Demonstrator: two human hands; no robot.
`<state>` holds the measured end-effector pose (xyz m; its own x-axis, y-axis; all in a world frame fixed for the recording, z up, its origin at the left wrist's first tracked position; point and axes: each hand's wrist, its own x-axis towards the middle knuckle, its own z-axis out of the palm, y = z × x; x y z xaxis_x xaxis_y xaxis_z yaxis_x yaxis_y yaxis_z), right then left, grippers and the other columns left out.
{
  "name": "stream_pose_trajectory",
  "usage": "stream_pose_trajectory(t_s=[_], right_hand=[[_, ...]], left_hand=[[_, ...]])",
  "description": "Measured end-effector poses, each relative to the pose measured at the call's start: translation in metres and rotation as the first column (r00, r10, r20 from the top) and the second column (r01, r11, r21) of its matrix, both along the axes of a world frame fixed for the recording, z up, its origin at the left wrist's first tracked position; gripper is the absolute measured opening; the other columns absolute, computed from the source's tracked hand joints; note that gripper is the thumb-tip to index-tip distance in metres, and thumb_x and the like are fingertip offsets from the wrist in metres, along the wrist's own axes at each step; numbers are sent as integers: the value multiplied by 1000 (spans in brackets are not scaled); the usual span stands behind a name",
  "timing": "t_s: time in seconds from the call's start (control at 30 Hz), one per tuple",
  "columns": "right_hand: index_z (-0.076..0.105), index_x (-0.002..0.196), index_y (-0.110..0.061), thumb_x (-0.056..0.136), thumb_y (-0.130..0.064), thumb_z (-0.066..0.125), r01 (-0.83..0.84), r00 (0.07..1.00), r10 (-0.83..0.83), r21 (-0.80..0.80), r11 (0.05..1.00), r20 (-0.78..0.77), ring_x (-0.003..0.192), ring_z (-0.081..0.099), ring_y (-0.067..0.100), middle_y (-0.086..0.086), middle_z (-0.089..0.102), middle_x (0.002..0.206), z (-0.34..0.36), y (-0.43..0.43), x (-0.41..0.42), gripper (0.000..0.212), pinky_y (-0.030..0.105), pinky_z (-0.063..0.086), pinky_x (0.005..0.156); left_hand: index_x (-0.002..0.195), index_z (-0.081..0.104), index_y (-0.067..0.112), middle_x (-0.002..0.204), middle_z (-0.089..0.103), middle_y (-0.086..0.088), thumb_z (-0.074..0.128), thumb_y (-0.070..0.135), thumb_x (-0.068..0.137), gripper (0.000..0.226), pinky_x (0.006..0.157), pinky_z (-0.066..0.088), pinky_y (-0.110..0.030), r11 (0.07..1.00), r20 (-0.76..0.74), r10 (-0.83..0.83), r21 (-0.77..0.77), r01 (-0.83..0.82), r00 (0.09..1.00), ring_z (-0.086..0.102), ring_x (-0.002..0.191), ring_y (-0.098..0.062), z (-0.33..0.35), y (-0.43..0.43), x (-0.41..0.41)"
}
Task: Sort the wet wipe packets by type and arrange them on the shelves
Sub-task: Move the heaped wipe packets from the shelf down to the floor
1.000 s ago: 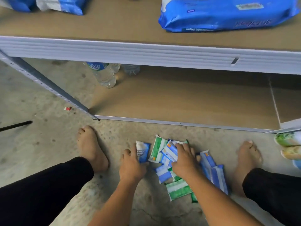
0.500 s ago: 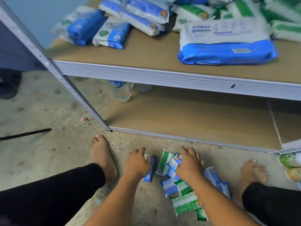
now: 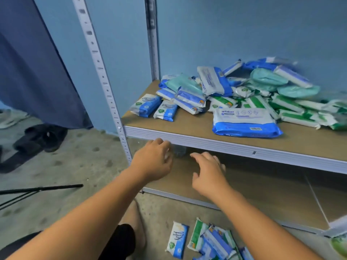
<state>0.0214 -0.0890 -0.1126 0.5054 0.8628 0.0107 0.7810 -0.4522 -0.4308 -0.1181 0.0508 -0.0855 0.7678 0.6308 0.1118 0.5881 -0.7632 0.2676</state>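
Note:
A mixed heap of blue, green and teal wet wipe packets [image 3: 244, 91] lies on the upper shelf board [image 3: 197, 126]. A large blue antabax pack [image 3: 244, 121] lies flat in front of the heap. Small blue and green packets [image 3: 208, 241] lie on the floor at the bottom. My left hand [image 3: 154, 160] and my right hand [image 3: 208, 171] hover in the air in front of the shelf's white front rail, fingers loosely spread, holding nothing. The lower shelf board [image 3: 262, 192] lies behind and below them.
A white perforated upright [image 3: 105, 81] stands left of my hands. Behind my left hand a water bottle [image 3: 179, 151] stands under the shelf. Dark sandals [image 3: 39, 137] and a black rod [image 3: 41, 188] lie on the concrete floor at left, below a blue curtain [image 3: 33, 72].
Both hands have let go of the packets on the floor and risen to the upper shelf's edge. The view has tilted up, showing the heap on the shelf.

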Motion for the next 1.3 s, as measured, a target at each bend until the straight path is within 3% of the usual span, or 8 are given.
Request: stream_pose_trajectory(t_s=[0.17, 0.43, 0.53, 0.67, 0.9, 1.03, 1.2, 1.3], right_hand=[[58, 134, -19, 87, -7, 58, -90, 996, 83, 251, 964, 39, 115, 51, 16, -4, 52, 122, 49, 35, 12, 48, 35, 48, 100], [58, 133, -19, 87, -14, 56, -116, 986, 80, 262, 958, 144, 121, 50, 21, 0, 52, 129, 66, 113, 38, 46, 41, 48, 99], [31, 153, -30, 94, -26, 51, -80, 994, 69, 142, 987, 82, 135, 33, 24, 0, 37, 142, 64, 137, 42, 62, 46, 34, 110], [10, 154, -46, 100, -42, 37, -35, 993, 28, 53, 998, 118, 134, 26, 29, 3, 31, 144, 54, 152, 40, 61, 51, 24, 108], [31, 149, -48, 102, -44, 30, -61, 978, 51, 44, 997, 202, 132, 27, 28, 3, 32, 143, 48, 152, 39, 47, 50, 25, 105], [49, 122, -35, 100, -50, 34, -21, 984, -2, 130, 991, 180, 123, 35, 28, 2, 43, 129, 47, 151, 38, 31, 49, 30, 100], [44, 90, -26, 89, -67, 50, 98, 989, -125, 293, 951, 74, 108, 48, 28, 1, 53, 107, 49, 150, 36, 41, 47, 41, 93], [44, 91, -24, 80, -64, 65, 152, 986, -167, 277, 949, 30, 109, 47, 26, 0, 52, 106, 53, 148, 36, 46, 46, 44, 92]], left_hand=[[127, 57, 31, 127, 58, 7, 54, 40, 92, 37, 87, 54, -39, 998, 164, 40, 44, -48, 986, 54, 114, -16, 50, 30, -14], [124, 63, 20, 126, 57, -4, 58, 20, 89, 36, 92, 43, -33, 979, 391, 200, -42, -199, 899, 51, 117, -25, 63, 90, 7], [136, 57, 16, 137, 53, -7, 56, 18, 89, 47, 102, 41, -39, 975, 339, 219, -38, -219, 915, 45, 127, -29, 63, 105, 17], [142, 49, 19, 144, 48, -8, 46, 35, 83, 61, 107, 39, -48, 956, 207, 292, -48, -288, 934, 37, 132, -36, 59, 117, 30], [137, 50, 22, 136, 48, -6, 51, 38, 92, 48, 103, 42, -47, 933, 121, 360, -61, -355, 925, 39, 125, -34, 50, 127, 46], [123, 55, 23, 124, 52, -7, 56, 44, 90, 39, 96, 46, -48, 916, 143, 396, 4, -401, 907, 46, 118, -34, 52, 126, 49], [96, 56, 19, 104, 51, -6, 69, 45, 83, 32, 85, 53, -49, 910, 201, 409, -19, -414, 890, 54, 99, -32, 55, 125, 49], [103, 55, 18, 107, 52, -7, 70, 47, 81, 39, 86, 54, -48, 914, 181, 403, -40, -403, 897, 55, 101, -32, 55, 122, 50]])
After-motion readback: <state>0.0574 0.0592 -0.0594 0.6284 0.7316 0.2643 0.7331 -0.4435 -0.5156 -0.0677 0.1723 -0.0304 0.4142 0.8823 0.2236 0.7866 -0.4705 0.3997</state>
